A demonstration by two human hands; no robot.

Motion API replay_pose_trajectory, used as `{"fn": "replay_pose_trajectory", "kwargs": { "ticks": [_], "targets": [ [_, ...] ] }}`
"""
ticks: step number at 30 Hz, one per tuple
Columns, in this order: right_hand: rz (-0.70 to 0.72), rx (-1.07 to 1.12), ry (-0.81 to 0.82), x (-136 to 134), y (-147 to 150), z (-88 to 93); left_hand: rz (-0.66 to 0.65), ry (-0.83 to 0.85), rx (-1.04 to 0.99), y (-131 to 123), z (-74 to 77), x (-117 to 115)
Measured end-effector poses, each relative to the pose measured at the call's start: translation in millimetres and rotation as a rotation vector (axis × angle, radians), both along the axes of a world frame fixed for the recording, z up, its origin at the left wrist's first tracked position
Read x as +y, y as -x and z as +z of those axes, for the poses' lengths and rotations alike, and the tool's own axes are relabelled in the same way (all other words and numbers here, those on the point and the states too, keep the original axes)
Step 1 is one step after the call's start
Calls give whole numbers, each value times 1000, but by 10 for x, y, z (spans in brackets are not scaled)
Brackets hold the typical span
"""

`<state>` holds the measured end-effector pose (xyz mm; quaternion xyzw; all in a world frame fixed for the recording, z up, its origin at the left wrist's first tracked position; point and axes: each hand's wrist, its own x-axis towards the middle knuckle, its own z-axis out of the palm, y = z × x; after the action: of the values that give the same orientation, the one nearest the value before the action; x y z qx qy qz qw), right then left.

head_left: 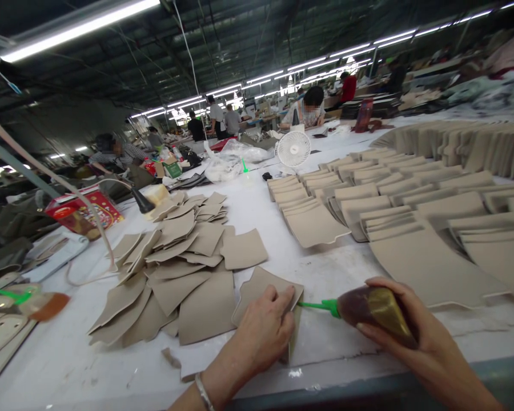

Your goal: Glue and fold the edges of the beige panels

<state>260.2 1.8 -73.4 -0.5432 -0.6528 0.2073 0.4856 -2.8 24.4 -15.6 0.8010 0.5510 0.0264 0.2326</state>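
My left hand (263,325) grips a flat beige leather-like piece (259,285) near the table's front edge, its fingers bent over the piece's right side. In my right hand (424,337) lies a squeeze glue bottle (368,314) with dark amber contents, tilted on its side. Its green nozzle (319,305) points left, with the tip at the right edge of the beige piece. A loose heap of similar pieces (208,302) lies left of my left hand. Overlapping rows of pieces (314,220) spread out beyond my right hand.
A second green-tipped bottle (47,305) lies at the left beside pale strips (2,342). Farther back are a red box (85,211), a black-nozzled tool (141,200), a plastic bag (229,160) and a small white fan (293,149). Several people work in the background.
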Motion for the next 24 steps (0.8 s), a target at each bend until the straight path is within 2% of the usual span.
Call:
{"fn": "replay_pose_trajectory", "kwargs": {
  "ticks": [2, 6, 12, 17, 24],
  "targets": [
    [7, -12, -29, 24, 2, 16, -5, 1, -4, 0, 4, 20],
    [113, -27, 11, 49, -2, 19, -14, 17, -58, -1, 25, 55],
    [5, -14, -23, 151, -55, 50, -18, 5, -83, 2, 23, 66],
    [52, -43, -41, 129, -40, 72, -12, 4, -77, -2, 12, 59],
    [10, -60, -48, 163, -68, 36, 1, 13, -85, -10, 16, 70]
  ]
}}
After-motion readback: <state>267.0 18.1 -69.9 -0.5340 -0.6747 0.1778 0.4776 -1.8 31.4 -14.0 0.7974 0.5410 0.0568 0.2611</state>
